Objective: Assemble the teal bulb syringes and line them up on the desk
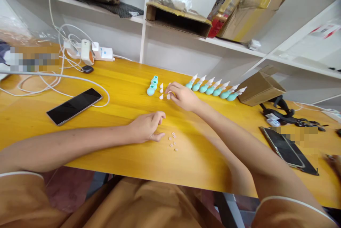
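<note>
My right hand (183, 97) reaches over a small group of pale pink nozzle tips (161, 96), its fingers curved and apart from the thumb. One pale pink piece (168, 96) shows right by its fingertips; whether they touch it is unclear. Left of the tips stand three open-topped mint-green squeeze bulbs (150, 90). My left hand (147, 127) rests near the table's middle, fingers curled, thumb apart, nothing in it. Just right of it lie several tiny pale pink rings (171, 145). Beyond my right hand, assembled bulbs with pink nozzles (209, 85) stand in a slanting row.
A phone (74, 106) and white cables (55, 82) lie at left, near chargers (86, 52). At right are a cardboard box (257, 87), black straps (279, 114) and another phone (283, 146). White shelves (170, 48) with boxes rise behind the yellow table (128, 96).
</note>
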Available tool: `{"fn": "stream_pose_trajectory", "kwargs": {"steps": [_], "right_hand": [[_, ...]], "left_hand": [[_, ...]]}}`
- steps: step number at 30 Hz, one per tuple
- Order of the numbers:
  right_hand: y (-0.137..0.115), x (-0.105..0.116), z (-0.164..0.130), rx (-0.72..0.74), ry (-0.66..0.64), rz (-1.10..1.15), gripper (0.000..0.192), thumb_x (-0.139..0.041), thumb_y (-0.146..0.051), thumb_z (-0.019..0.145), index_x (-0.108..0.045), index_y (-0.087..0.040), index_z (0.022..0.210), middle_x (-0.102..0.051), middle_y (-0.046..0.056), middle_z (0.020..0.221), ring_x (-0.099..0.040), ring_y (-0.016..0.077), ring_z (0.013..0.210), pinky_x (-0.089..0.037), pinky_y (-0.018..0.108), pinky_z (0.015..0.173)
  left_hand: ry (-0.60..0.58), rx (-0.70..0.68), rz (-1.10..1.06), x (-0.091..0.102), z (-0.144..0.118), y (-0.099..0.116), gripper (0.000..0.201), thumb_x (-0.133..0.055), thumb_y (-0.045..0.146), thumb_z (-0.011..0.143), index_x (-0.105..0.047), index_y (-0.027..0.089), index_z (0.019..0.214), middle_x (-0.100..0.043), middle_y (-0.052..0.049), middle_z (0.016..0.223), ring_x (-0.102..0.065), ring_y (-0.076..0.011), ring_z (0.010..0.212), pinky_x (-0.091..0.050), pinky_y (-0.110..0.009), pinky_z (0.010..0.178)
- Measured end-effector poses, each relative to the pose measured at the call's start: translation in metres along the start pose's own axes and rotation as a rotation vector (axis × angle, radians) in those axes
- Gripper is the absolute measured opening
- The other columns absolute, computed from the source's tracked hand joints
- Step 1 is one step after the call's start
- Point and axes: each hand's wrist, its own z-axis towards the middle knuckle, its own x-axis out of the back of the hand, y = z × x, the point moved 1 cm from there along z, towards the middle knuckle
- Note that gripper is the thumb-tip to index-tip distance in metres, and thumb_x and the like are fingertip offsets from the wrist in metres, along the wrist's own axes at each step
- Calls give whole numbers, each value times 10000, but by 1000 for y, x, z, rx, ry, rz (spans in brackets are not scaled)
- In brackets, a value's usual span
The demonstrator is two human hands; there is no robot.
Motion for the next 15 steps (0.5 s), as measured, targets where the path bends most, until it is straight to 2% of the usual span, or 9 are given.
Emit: {"fn": "stream_pose_trajectory", "kwargs": {"steps": [3, 8, 12, 15], "right_hand": [[-5, -5, 7, -35, -20, -31, 281, -491, -194, 1068, -715, -205, 1238, -728, 113, 1362, -699, 251, 1114, -465, 321, 774], [-11, -8, 19, -111, -52, -86, 208, -627, -230, 1023, -708, -212, 1214, -782, 83, 1252, -698, 244, 970, -379, 317, 680], [-15, -13, 23, -113, -98, -103, 196, -644, -267, 1032, -696, -213, 1213, -781, 87, 1240, -681, 241, 926, -335, 322, 652], [-16, -13, 22, -109, -101, -94, 188, -627, -237, 1022, -695, -213, 1196, -777, 92, 1221, -678, 250, 945, -357, 327, 672]], "left_hand": [[-7, -3, 19, 1, 0, 0, 521, -734, 397, 943, -422, 209, 1316, -734, -112, 1151, -776, -291, 1002, -613, -400, 840], [-17, -9, 48, 1, 0, 0, 503, -718, 402, 951, -416, 199, 1298, -733, -121, 1143, -774, -304, 1006, -618, -422, 854], [-10, -16, 55, 1, 0, 0, 494, -716, 398, 949, -418, 213, 1296, -733, -104, 1138, -769, -287, 998, -608, -400, 842], [-19, -10, 47, 2, 1, 0, 489, -722, 388, 944, -430, 207, 1293, -730, -107, 1144, -760, -282, 987, -601, -392, 826]]}}
